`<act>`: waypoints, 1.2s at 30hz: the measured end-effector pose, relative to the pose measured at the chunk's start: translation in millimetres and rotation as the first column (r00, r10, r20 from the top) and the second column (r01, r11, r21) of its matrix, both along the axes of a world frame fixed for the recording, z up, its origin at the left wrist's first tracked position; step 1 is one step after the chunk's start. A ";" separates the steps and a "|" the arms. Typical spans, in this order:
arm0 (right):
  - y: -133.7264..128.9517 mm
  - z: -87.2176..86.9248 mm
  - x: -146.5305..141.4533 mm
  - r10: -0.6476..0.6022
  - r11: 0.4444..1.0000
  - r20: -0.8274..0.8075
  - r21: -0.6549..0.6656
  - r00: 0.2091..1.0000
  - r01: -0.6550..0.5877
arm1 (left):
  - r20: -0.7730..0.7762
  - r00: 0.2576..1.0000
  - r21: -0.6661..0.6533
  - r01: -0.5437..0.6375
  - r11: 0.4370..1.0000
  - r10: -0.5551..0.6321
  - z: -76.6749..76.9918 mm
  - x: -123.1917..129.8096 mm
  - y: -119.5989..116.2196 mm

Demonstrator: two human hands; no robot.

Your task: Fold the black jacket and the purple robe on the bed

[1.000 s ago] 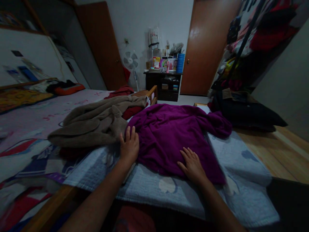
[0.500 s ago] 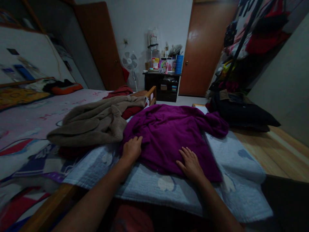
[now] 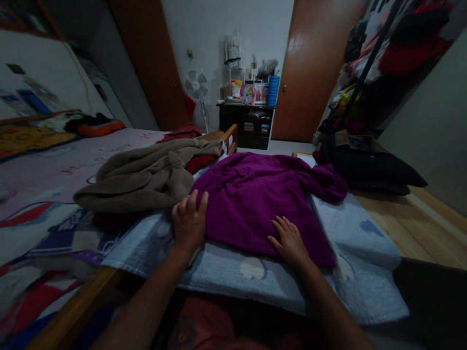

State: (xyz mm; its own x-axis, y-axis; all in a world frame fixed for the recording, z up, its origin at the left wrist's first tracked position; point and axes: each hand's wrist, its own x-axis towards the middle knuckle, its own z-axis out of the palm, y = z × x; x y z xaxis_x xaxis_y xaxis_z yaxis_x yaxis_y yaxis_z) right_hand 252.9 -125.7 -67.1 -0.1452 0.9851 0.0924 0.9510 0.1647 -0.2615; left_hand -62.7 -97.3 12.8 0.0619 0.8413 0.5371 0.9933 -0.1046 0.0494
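A purple garment [image 3: 255,194] lies spread on a light blue patterned cloth [image 3: 226,272], one sleeve stretched to the right. My left hand [image 3: 189,221] is at the garment's left edge, its fingers apart and holding nothing. Flat on the lower right part of the garment rests my right hand [image 3: 290,238], fingers spread. A grey-brown fleece garment [image 3: 138,180] lies just left of the purple one, near my left hand.
A bed [image 3: 109,150] with printed bedding is on the left. Dark folded clothes [image 3: 372,165] lie on a wooden surface [image 3: 408,218] at the right. Further back stand a fan [image 3: 197,85] and a dark cabinet [image 3: 246,126].
My left hand has shifted slightly left and up, and its fingers have spread. The garment's left side now lies smoother. My right hand stays in nearly the same place on the fabric.
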 end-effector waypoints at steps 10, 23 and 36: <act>-10.9 8.5 10.5 0.099 0.995 -0.102 -0.023 0.990 -0.102 | 0.080 0.752 -0.484 0.603 0.634 -0.654 -33.9 54.1 -27.2; -51.6 19.3 24.7 0.162 0.985 0.066 -0.074 0.985 -0.157 | 0.294 0.794 -0.434 0.607 0.666 -0.532 -43.2 49.8 2.7; -51.5 64.7 73.9 -0.125 0.980 0.241 0.184 0.962 0.081 | 0.224 0.787 -0.156 0.611 0.776 -0.575 8.0 58.9 3.6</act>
